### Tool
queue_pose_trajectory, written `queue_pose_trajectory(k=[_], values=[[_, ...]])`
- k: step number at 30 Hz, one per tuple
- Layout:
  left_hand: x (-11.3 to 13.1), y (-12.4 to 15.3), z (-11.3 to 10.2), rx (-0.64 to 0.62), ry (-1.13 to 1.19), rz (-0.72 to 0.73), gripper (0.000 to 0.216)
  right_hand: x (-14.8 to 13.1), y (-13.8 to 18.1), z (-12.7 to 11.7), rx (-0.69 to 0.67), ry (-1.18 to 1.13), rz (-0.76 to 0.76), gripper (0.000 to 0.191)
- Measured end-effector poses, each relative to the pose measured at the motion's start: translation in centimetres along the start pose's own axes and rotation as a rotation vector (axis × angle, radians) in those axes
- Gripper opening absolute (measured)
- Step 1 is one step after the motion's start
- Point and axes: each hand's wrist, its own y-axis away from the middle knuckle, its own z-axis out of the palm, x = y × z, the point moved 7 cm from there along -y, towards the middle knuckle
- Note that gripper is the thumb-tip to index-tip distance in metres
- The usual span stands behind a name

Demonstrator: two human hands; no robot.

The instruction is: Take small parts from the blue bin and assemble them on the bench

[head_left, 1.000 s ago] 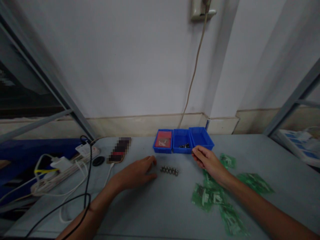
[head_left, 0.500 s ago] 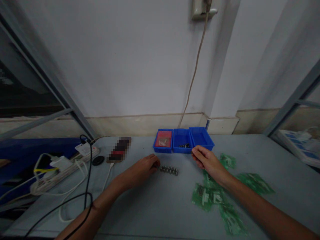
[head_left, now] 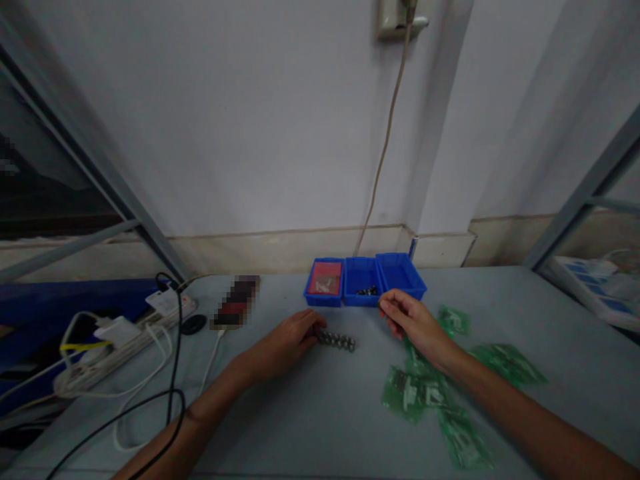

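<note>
My left hand [head_left: 300, 332] rests on the table with curled fingers at the left end of a double row of small round metal parts [head_left: 340, 341]. Its fingertips meet the end of the row, and whatever lies between them is hidden. Just in front of the blue bins, my right hand [head_left: 404, 313] is closed in a pinch; I cannot make out what it holds. Behind it, the middle blue bin [head_left: 361, 268] has a few small dark metal pieces [head_left: 367, 291] at its bottom. Green plastic bags [head_left: 424, 392] with small parts lie below my right wrist.
A left blue bin [head_left: 306, 293] holds a red packet [head_left: 327, 277]; a right blue bin [head_left: 403, 270] adjoins the middle one. More green bags [head_left: 507, 363] lie to the right. At left are a blurred-out phone [head_left: 237, 303], a power strip [head_left: 107, 357] and loose cables [head_left: 175, 360].
My left hand has shifted slightly right, onto the left end of the metal parts. My right hand keeps its pinch near the bins. The whole view has moved a little.
</note>
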Motion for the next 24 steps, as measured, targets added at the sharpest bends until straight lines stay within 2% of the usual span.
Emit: queue_pose_trajectory(k=[11, 24], values=[[0.1, 0.07, 0.08, 0.012, -0.002, 0.027, 0.029, -0.01, -0.08, 0.13, -0.016, -0.047, -0.054, 0.034], [0.18, -0.19, 0.22, 0.05, -0.027, 0.039, 0.018, -0.21, 0.01, 0.3, -0.031, -0.028, -0.066, 0.03]])
